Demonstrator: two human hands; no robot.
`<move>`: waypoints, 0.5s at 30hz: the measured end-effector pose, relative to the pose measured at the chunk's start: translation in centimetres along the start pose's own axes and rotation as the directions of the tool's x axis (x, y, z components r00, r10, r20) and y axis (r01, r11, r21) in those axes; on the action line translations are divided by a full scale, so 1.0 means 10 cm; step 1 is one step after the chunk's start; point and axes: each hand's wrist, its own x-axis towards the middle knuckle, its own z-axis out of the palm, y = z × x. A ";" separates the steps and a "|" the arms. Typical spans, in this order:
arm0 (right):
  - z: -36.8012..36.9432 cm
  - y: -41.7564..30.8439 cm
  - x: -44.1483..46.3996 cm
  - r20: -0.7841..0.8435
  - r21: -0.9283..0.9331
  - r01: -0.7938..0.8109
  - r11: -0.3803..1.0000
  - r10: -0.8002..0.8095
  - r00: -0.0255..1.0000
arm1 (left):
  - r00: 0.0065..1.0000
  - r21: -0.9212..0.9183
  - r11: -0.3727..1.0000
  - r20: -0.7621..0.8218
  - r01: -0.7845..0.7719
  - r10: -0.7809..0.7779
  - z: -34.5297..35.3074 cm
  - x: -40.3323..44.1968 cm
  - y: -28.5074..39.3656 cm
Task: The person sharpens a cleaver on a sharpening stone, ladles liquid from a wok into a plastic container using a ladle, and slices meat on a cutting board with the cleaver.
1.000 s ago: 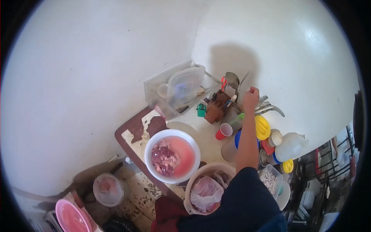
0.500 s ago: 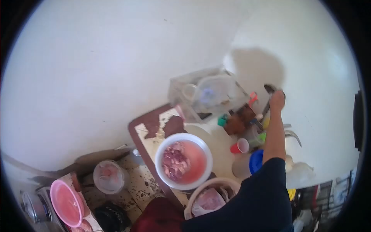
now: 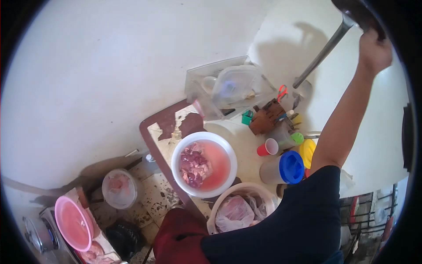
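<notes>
My right hand (image 3: 376,53) is raised at the upper right, its fingers closed around the dark, broad end of a long metal tool (image 3: 323,55). A straight grey shaft slants down from that end toward the utensils; I cannot make out the tool's exact kind. Below the shaft's tip are orange-handled scissors (image 3: 282,93) and a brown utensil holder (image 3: 267,118). My left hand is out of view. On the table stands a white basin (image 3: 234,169) with pieces of raw meat (image 3: 194,165) in reddish water.
Beside the basin are a red cup (image 3: 268,147), a blue-lidded container (image 3: 291,167) and a clear plastic bin (image 3: 193,86). A pale bucket (image 3: 212,220) with bagged contents stands at the front. At lower left are a pink basin (image 3: 72,222) and a translucent tub (image 3: 132,193).
My right hand has moved up and to the right, lifting the tool away from the utensils. The camera view has shifted slightly; the basins stay in place.
</notes>
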 end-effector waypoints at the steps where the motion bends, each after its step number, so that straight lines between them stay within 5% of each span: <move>1: -0.02 -0.11 0.12 -0.053 0.068 0.049 0.996 -0.045 0.998 | 0.982 -0.043 0.982 -0.037 -0.185 0.183 0.03 0.04 0.20; 2: -0.11 -0.37 0.18 -0.068 0.190 0.066 0.980 -0.054 0.996 | 0.930 -0.073 0.928 -0.074 -0.365 0.360 0.08 0.05 0.44; 3: -0.21 -0.66 0.23 -0.074 0.333 0.083 0.939 -0.061 0.995 | 0.732 -0.020 0.738 -0.152 -0.674 0.664 0.30 0.13 0.72; 4: -0.32 -1.02 0.24 -0.060 0.500 0.088 0.862 -0.067 0.996 | 0.686 -0.036 0.685 -0.021 -0.728 0.728 0.44 -0.08 1.16; 5: -0.47 -1.45 0.22 -0.030 0.678 0.070 0.731 -0.068 0.997 | 0.685 -0.252 0.669 0.036 -0.699 0.728 0.70 -0.39 1.60; 6: -0.68 -1.92 0.19 0.006 0.840 0.026 0.541 -0.057 0.998 | 0.598 -0.091 0.607 0.110 -0.789 0.794 0.85 -0.45 1.81; 7: -0.97 -2.39 0.15 0.060 0.953 -0.040 0.300 -0.057 0.997 | 0.370 0.247 0.308 0.271 -0.919 0.889 0.93 -0.62 2.26; 9: -1.69 -3.24 0.13 0.157 0.956 -0.182 -0.230 -0.123 0.980 | 0.212 -0.049 0.218 0.096 -0.975 0.972 1.30 -0.63 2.28; 10: -2.07 -3.60 0.12 0.185 0.855 -0.249 -0.456 -0.181 0.966 | 0.198 -0.240 0.217 0.101 -0.946 0.975 1.35 -0.60 2.30; 11: -2.47 -3.90 0.09 0.203 0.713 -0.313 -0.627 -0.243 0.949 | 0.367 -0.196 0.404 0.200 -0.893 0.908 1.27 -0.61 2.23; 12: -2.79 -4.20 0.00 0.230 0.557 -0.386 -0.735 -0.311 0.922 | 0.333 -0.364 0.344 0.094 -0.866 0.938 1.26 -0.48 2.05; 13: -3.11 -4.45 -0.10 0.249 0.389 -0.456 -0.800 -0.385 0.889 | 0.478 -0.395 0.456 0.047 -0.798 0.877 1.03 -0.55 1.89; 15: -3.76 -4.95 -0.40 0.239 0.162 -0.524 -0.836 -0.482 0.843 | 0.545 -0.441 0.427 -0.185 -0.789 0.817 0.67 -0.47 1.38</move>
